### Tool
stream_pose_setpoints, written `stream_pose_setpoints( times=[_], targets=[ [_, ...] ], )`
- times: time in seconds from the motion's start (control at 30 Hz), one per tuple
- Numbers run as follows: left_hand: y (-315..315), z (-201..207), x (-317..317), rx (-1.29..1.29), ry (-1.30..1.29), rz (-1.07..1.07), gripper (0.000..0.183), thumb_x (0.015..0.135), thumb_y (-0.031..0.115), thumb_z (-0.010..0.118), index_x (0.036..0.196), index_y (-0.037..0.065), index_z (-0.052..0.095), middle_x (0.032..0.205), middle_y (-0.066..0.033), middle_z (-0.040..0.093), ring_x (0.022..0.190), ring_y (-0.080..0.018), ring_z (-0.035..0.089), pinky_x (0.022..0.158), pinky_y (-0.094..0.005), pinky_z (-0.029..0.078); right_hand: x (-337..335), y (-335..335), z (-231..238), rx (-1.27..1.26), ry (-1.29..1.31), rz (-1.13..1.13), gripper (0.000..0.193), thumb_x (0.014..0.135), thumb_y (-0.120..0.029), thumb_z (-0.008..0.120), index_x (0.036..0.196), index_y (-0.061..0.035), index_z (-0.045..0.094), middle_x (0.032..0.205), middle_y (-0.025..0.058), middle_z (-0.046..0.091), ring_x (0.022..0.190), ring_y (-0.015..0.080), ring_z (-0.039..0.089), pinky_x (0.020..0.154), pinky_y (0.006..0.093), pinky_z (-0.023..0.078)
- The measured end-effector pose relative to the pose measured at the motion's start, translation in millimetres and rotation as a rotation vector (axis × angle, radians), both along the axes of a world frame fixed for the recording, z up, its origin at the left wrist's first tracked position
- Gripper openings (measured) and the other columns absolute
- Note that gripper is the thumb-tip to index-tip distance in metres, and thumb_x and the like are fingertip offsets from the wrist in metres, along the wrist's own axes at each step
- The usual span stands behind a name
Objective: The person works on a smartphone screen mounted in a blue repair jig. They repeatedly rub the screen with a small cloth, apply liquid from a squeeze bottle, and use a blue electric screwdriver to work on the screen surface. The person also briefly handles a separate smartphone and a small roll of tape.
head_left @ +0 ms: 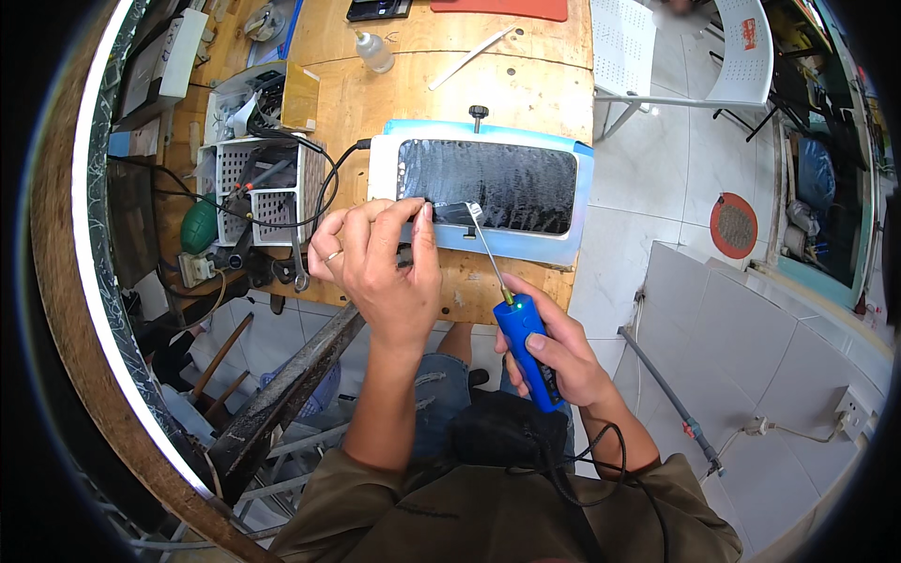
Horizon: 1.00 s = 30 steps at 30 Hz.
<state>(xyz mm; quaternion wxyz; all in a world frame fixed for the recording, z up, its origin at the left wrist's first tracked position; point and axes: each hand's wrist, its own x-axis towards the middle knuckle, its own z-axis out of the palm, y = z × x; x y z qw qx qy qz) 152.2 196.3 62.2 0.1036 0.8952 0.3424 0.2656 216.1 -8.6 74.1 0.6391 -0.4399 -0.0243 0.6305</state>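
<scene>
A dark phone-sized glass panel, coated with streaky residue, lies on a white plate with a light-blue rim. My right hand is wrapped round a blue electric glue remover with a small green light. Its thin metal shaft reaches to the panel's lower part, where a whitish clump sits round the tip. A smoother dark patch shows just left of that tip. My left hand, with a ring on one finger, brings thumb and forefinger together at the panel's lower left edge. What lies between these fingertips is hidden.
A black knob stands at the plate's far side, and a black cable runs left from it. White baskets of tools crowd the left. A bottle and white stick lie farther back on the wooden table.
</scene>
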Motion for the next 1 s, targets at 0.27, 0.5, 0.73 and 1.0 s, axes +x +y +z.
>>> stream_pose_setpoints(
  times=[0.27,0.5,0.73,1.0],
  targets=[
    [-1.1,0.7,1.7,0.024,0.017,0.012,0.012,0.081,0.017,0.079,0.091,0.018,0.073,0.094,0.0037,0.065,0.107,-0.0237,0.052,0.102,-0.0462,0.026,2.7,-10.8,2.5,-0.012,0.014,0.024,0.071,0.1,-0.027,0.052,0.161,-0.01,0.019,0.106,0.0112,0.06,0.075,0.0135,0.061,0.064,0.0273,0.053],
    [-2.0,-0.2,3.0,0.037,0.015,0.027,0.012,0.08,0.016,0.079,0.09,0.018,0.073,0.094,0.0044,0.066,0.107,-0.0235,0.052,0.103,-0.0466,0.027,6.9,-18.7,3.1,-0.01,0.004,0.013,0.071,0.1,-0.026,0.052,0.161,-0.0093,0.02,0.106,0.0117,0.061,0.075,0.0137,0.061,0.064,0.0275,0.053],
    [-4.6,0.4,4.6,0.046,0.03,0.044,0.012,0.08,0.016,0.079,0.09,0.017,0.073,0.095,0.0047,0.066,0.108,-0.0231,0.051,0.104,-0.0469,0.027,9.9,-27.8,2.9,-0.021,0.012,0.011,0.071,0.1,-0.026,0.053,0.161,-0.0093,0.02,0.107,0.0125,0.06,0.074,0.014,0.062,0.065,0.0273,0.053],
    [-5.9,0.4,6.0,0.058,0.047,0.059,0.011,0.081,0.016,0.078,0.092,0.016,0.073,0.096,0.0038,0.066,0.108,-0.0234,0.051,0.106,-0.048,0.026,16.6,-44.0,7.1,-0.048,-0.007,0.038,0.07,0.1,-0.026,0.053,0.161,-0.0111,0.022,0.107,0.0128,0.06,0.074,0.0139,0.061,0.065,0.0275,0.052]
  ],
)
